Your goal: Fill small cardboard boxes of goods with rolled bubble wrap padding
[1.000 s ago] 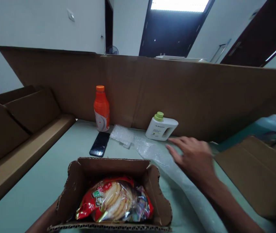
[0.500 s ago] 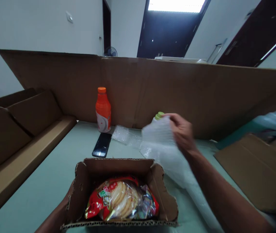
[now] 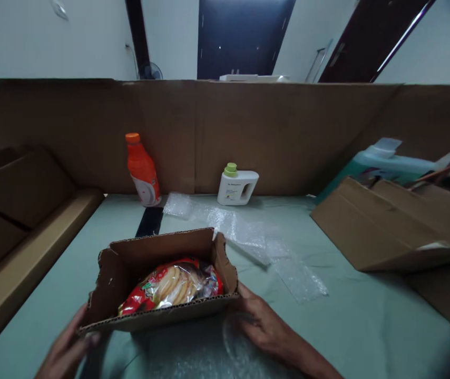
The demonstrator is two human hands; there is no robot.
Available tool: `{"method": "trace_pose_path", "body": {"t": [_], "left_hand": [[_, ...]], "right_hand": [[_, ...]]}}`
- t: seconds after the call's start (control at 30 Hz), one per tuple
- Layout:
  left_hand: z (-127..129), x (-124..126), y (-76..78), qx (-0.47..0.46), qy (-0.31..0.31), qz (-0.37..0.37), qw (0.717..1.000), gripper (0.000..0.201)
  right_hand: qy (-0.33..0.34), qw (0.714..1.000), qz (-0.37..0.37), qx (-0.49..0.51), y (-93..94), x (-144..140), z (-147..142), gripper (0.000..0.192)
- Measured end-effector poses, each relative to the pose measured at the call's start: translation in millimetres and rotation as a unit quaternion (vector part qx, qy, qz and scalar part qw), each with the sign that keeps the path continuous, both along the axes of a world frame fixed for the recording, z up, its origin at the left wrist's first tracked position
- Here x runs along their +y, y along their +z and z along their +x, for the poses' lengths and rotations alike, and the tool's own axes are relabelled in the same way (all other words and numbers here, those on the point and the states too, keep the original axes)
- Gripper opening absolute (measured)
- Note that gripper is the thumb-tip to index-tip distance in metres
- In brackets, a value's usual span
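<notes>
An open-topped cardboard box (image 3: 165, 242) with ragged edges sits low in front of me, slightly tilted. Inside lies a shiny red and clear bag of round crackers (image 3: 172, 287). My left hand (image 3: 65, 345), somewhat blurred, is at the box's front left corner, fingers along its side and thumb in front. On the opposite side, my right hand (image 3: 262, 321) grips the front right corner, fingers partly hidden under the box. Clear bubble wrap (image 3: 193, 363) shows below the box, close to the right hand. Another strip of bubble wrap (image 3: 244, 226) stretches across the table behind.
An orange bottle (image 3: 143, 171) and a white jug with a green cap (image 3: 235, 187) stand by the cardboard back wall (image 3: 268, 131). A dark phone (image 3: 149, 221) is partly behind the box. Cardboard (image 3: 391, 226) and a teal container (image 3: 399, 166) are right, a long carton (image 3: 39, 231) left.
My right hand has let go of the white sheet and come down to the box's right side. The box has turned slightly, my view has swung right, and the white jug now shows fully.
</notes>
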State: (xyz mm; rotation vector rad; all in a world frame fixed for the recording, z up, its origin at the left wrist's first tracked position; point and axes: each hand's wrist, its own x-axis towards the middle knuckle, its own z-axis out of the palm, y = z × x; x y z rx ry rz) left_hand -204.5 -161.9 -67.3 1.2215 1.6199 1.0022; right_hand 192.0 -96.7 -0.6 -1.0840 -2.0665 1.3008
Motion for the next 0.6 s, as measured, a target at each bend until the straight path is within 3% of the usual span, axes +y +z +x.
{"method": "trace_pose_path", "body": {"t": [0.07, 0.13, 0.2, 0.3, 0.37, 0.43, 0.5, 0.6], "left_hand": [[22, -16, 2.6, -0.051, 0.024, -0.023, 0.998, 0.086], [52, -8, 9.6, -0.059, 0.006, -0.02, 0.998, 0.085], [83, 23, 19.5, -0.055, -0.032, 0.0, 0.998, 0.078], [116, 89, 31.5, -0.061, -0.078, 0.066, 0.993, 0.079], [126, 129, 33.7, -0.058, -0.097, 0.097, 0.989, 0.082], [125, 149, 31.6, -0.049, -0.082, 0.086, 0.992, 0.082], [118, 147, 28.7, -0.038, -0.051, 0.06, 0.996, 0.083], [107, 110, 30.3, 0.005, -0.055, 0.065, 0.996, 0.083]], "right_hand": [[-0.018, 0.999, 0.015, 0.029, -9.9, 3, -11, 0.027], [-0.066, 0.996, 0.042, 0.042, -17.4, 16, -12, 0.028], [-0.128, 0.988, 0.083, 0.032, -22.2, 39, -6, 0.026], [-0.188, 0.974, 0.126, -0.007, -22.6, 88, 8, 0.018], [-0.2, 0.971, 0.131, -0.023, -18.9, 116, 17, 0.013], [-0.206, 0.97, 0.129, -0.03, -12.4, 130, 27, 0.012], [-0.215, 0.967, 0.133, -0.042, -3.3, 124, 36, 0.015], [-0.202, 0.97, 0.122, -0.063, 14.1, 89, 45, 0.023]]}}
